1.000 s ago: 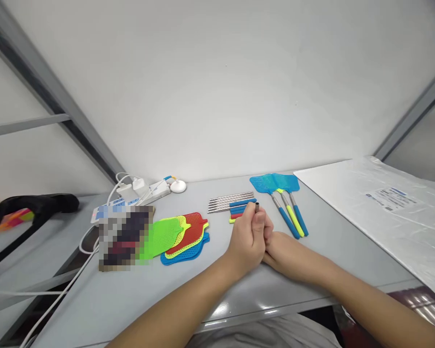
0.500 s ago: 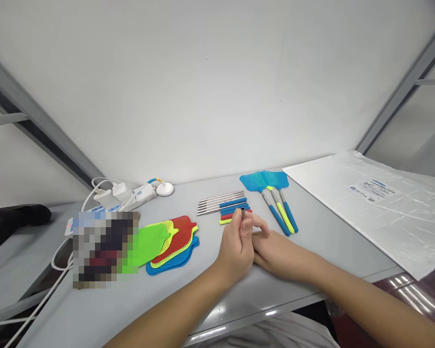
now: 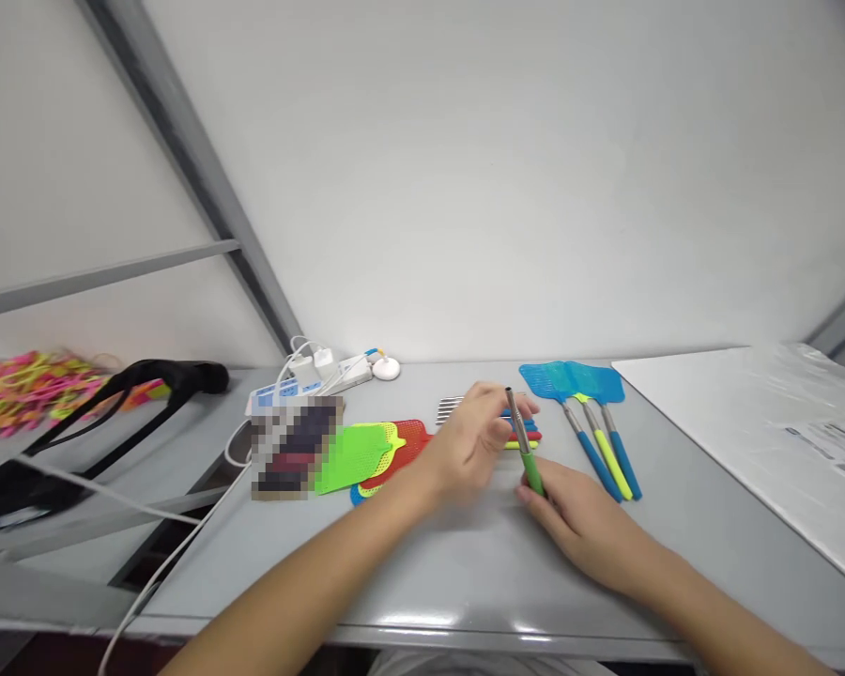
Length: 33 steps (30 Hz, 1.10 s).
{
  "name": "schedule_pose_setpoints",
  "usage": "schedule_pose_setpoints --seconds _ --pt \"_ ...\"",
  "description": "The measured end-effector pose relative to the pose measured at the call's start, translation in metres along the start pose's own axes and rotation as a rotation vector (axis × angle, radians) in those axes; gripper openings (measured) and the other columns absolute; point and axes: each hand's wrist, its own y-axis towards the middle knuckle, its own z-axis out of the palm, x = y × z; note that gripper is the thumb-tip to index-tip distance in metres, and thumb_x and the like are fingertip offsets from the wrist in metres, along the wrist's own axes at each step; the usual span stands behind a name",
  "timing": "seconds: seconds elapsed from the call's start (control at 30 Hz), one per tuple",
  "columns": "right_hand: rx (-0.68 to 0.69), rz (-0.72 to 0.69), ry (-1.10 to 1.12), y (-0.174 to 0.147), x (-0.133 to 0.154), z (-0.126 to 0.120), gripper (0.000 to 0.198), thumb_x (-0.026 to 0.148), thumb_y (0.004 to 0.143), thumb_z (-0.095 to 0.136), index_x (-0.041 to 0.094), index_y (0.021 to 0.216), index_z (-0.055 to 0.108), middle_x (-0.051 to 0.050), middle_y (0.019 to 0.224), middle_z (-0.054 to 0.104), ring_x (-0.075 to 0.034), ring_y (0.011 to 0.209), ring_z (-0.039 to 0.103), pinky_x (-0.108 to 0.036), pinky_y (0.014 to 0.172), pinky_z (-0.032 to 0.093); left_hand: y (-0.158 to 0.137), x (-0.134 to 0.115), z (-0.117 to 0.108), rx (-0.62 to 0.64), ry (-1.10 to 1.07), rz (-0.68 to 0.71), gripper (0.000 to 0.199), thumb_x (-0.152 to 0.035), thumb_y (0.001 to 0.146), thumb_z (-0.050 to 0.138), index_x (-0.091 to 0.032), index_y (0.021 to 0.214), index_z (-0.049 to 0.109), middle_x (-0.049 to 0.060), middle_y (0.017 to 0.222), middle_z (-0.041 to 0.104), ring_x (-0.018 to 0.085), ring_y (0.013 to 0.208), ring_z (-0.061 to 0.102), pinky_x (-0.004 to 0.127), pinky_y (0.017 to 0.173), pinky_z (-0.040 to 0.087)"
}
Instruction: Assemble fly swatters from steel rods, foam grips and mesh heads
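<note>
My right hand (image 3: 570, 512) is closed round the green grip of a fly swatter handle (image 3: 531, 469), whose metal tube points up and away from me. To its left, my left hand (image 3: 475, 441) is off the handle, slightly blurred, with loosely curled fingers apart and nothing in them. Behind that hand lie metal rods (image 3: 449, 407) and coloured grips (image 3: 531, 439), partly covered by it. Loose swatter heads in green (image 3: 356, 457), yellow, red (image 3: 408, 441) and blue are fanned out left of it. Three fly swatters with blue heads (image 3: 570, 380) lie to the right.
A pixelated item (image 3: 296, 451) touches the green head. Behind it are a power strip (image 3: 282, 394) with plugs and cables, and a round white device (image 3: 386, 367). White wrapped sheeting (image 3: 767, 422) covers the table's right. At far left are a black strap-like object (image 3: 176, 394) and a colourful pile (image 3: 35, 390).
My hands, earlier clasped together round the tube, have come apart. The left has let go, and the green grip now shows in my right hand. The view has turned left.
</note>
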Motion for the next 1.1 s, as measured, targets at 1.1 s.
schedule_pose_setpoints --seconds 1.1 --pt "-0.066 -0.073 -0.269 -0.008 -0.015 0.011 0.022 0.036 0.100 0.036 0.025 0.093 0.053 -0.001 0.075 0.063 -0.019 0.067 0.061 -0.030 0.059 0.042 -0.054 0.060 -0.092 0.364 0.561 -0.421 0.041 -0.052 0.071 0.078 -0.024 0.097 0.063 0.004 0.125 0.058 0.028 0.122 0.043 0.038 0.098 0.031"
